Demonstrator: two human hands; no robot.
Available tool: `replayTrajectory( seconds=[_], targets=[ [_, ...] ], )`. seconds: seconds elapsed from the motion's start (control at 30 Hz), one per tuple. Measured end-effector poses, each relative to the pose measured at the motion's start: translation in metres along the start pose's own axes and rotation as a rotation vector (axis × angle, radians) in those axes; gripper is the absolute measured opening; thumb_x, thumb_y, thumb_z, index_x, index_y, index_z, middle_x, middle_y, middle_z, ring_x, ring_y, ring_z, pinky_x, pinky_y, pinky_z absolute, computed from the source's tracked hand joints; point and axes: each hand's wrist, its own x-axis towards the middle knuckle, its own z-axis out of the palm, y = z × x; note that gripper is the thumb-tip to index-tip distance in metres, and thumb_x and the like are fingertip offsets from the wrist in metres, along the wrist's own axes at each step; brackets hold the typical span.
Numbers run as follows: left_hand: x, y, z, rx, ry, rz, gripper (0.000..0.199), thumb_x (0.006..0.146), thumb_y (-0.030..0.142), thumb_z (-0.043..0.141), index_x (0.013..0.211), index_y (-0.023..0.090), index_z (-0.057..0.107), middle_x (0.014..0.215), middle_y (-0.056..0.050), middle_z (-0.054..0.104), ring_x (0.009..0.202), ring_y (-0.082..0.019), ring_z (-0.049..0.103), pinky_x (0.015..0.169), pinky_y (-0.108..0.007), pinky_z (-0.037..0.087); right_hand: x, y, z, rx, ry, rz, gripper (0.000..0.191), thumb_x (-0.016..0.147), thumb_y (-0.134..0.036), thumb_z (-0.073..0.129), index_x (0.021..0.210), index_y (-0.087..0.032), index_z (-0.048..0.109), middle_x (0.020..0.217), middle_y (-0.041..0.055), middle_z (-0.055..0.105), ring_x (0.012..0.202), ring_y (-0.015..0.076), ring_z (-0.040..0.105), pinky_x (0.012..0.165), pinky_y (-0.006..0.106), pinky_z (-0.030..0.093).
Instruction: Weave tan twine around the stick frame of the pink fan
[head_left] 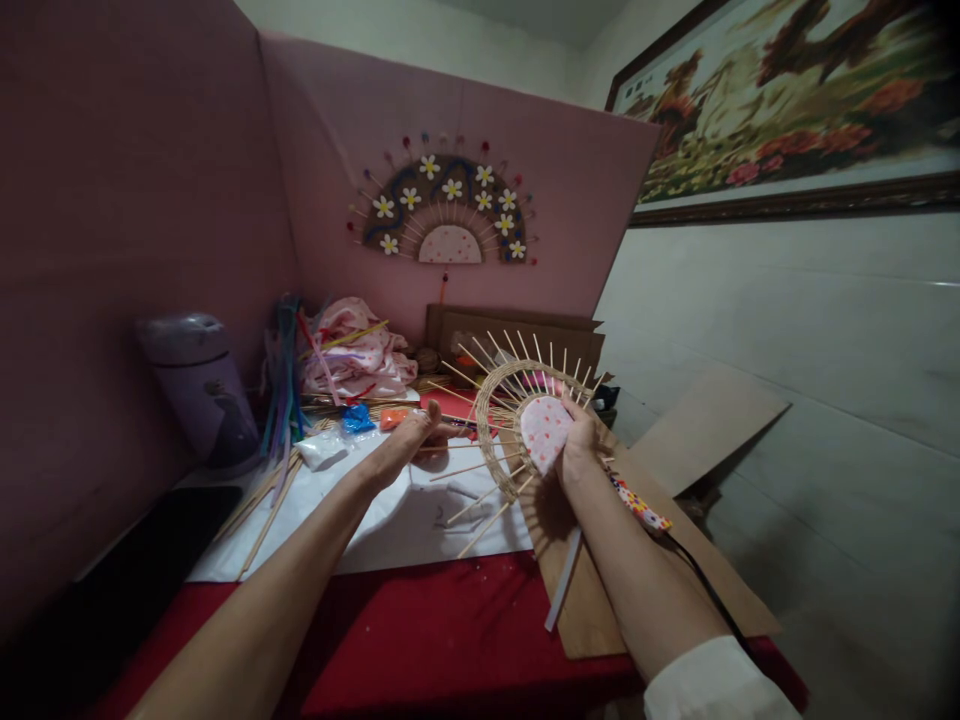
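My right hand (581, 445) is closed on a half-made fan, gripping it by the half-round pink fabric patch (545, 432) at its centre. Thin wooden sticks (480, 512) spread out from the patch, and a band of woven twine (491, 440) runs across them in an arc. To the left of the fan is my left hand (420, 435), thumb raised and fingers stretched toward the stick ends. Whether those fingers touch the sticks cannot be made out. Brown cardboard (589, 600) lies under the fan and my right forearm.
A finished flower fan (450, 205) hangs on the pink board. Ribbons (285, 370), bundled pink cloth (360, 345), a blue packet (358, 418) and an orange packet (394, 418) lie behind. A purple tumbler (202, 390) stands left. White paper (450, 540) covers part of the red cloth (420, 640).
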Motion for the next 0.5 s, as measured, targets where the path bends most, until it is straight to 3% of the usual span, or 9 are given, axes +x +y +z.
replayTrajectory(
  seconds=[0.27, 0.5],
  targets=[
    [-0.0022, 0.002, 0.0025, -0.016, -0.029, -0.047, 0.097, 0.07, 0.081, 0.017, 0.105, 0.005, 0.066, 0.055, 0.001, 0.038, 0.051, -0.009, 0.028, 0.048, -0.023, 0.018, 0.0021, -0.0004, -0.0007, 0.017, -0.077, 0.046, 0.017, 0.063, -0.028, 0.067, 0.072, -0.016, 0.06, 0.062, -0.0029, 0.065, 0.059, 0.0143, 0.064, 0.058, 0.025, 0.055],
    [-0.0008, 0.0007, 0.0026, 0.015, -0.029, -0.043, 0.095, 0.071, 0.08, 0.019, 0.104, 0.004, 0.066, 0.054, 0.002, 0.036, 0.05, -0.009, 0.026, 0.047, -0.024, 0.015, 0.0082, 0.0048, -0.0045, 0.005, -0.066, 0.024, 0.018, 0.063, -0.029, 0.068, 0.071, -0.016, 0.06, 0.059, -0.0044, 0.063, 0.055, 0.0127, 0.062, 0.054, 0.024, 0.054]
  ],
)
